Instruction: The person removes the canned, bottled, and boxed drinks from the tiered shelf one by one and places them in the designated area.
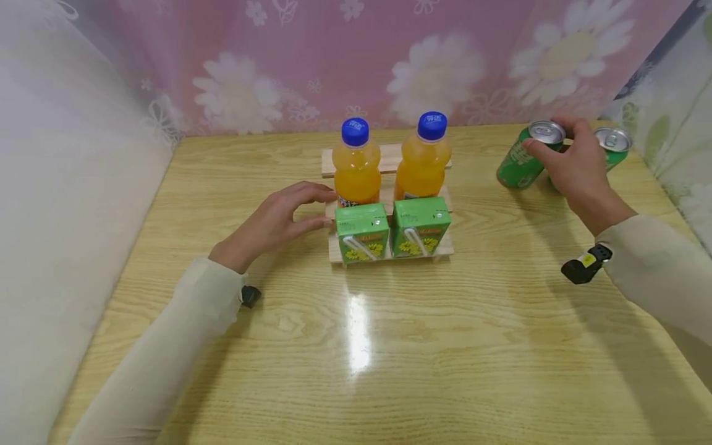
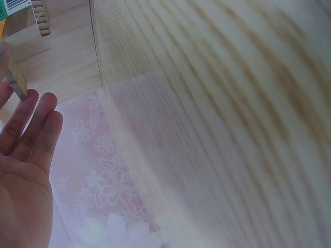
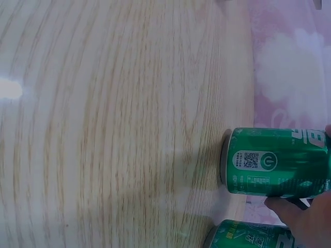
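My right hand (image 1: 581, 161) grips a green drink can (image 1: 520, 164) near its top, thumb on one side and fingers on the other. The can's base (image 3: 225, 160) is at the table, whether touching I cannot tell. Partly hidden behind that hand, a second green can (image 1: 614, 145) stands close by. My left hand (image 1: 278, 213) is at the left end of a small wooden rack (image 1: 392, 154), thumb and index finger either side of a slat (image 2: 18, 77), the other fingers loosely extended. Two orange drink bottles (image 1: 357, 167) with blue caps stand on the rack, behind two green juice cartons (image 1: 361, 232).
The rack stands on a wood-grain table (image 1: 389, 346) near its back edge. Behind hangs a pink flowered cloth (image 1: 322, 68). Pale cloth (image 1: 50, 185) borders the table on the left, and a leaf-patterned one (image 1: 684, 136) on the right.
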A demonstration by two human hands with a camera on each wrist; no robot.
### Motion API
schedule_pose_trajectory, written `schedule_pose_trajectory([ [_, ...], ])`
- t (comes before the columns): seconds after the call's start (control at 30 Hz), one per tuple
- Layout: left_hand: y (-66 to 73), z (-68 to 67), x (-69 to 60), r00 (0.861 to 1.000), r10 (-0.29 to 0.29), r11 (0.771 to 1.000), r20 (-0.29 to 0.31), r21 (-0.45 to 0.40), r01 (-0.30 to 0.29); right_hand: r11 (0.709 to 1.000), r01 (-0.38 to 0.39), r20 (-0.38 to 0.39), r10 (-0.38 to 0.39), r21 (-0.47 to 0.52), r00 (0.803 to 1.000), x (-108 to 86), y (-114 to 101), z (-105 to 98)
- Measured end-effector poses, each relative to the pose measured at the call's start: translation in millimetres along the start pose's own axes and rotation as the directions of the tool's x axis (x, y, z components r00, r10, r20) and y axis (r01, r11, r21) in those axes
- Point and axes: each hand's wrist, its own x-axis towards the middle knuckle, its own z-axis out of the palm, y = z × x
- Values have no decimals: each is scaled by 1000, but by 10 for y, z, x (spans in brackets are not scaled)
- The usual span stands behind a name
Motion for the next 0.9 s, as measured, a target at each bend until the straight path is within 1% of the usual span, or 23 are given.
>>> schedule_pose_trajectory([
  [0.27, -3, -18, 3, 1000, -7, 1000, 7, -5, 7, 1000, 5, 33, -5, 5, 999, -10, -64, 24],
  [0.37, -8, -15, -6, 1000, -4, 1000, 9, -4, 4, 999, 13, 28, -15, 43, 999, -16, -96, 10],
  [0.5, -14, -10, -16, 1000, 6, 1000, 4, -3, -6, 995, 45, 15, -47, 90, 999, -45, -138, -35],
  [0.6, -16, -16, -18, 1000, 9, 1000, 2, 1, -9, 992, 103, -18, -102, 71, 995, -72, -181, -61],
  [0.7, -17, -27, -16, 1000, 13, 1000, -2, 5, -13, 981, 189, -79, -186, 31, 979, -94, -261, -54],
  [0.77, -18, -34, -17, 1000, 13, 1000, -6, 5, -13, 967, 254, -117, -250, 19, 961, -110, -329, -25],
  [0.83, -21, -39, -20, 1000, 15, 1000, -8, 5, -15, 951, 308, -137, -303, 20, 943, -135, -401, 19],
  [0.9, -24, -41, -25, 1000, 14, 1000, -8, 4, -14, 934, 354, -137, -346, 42, 928, -168, -469, 69],
])
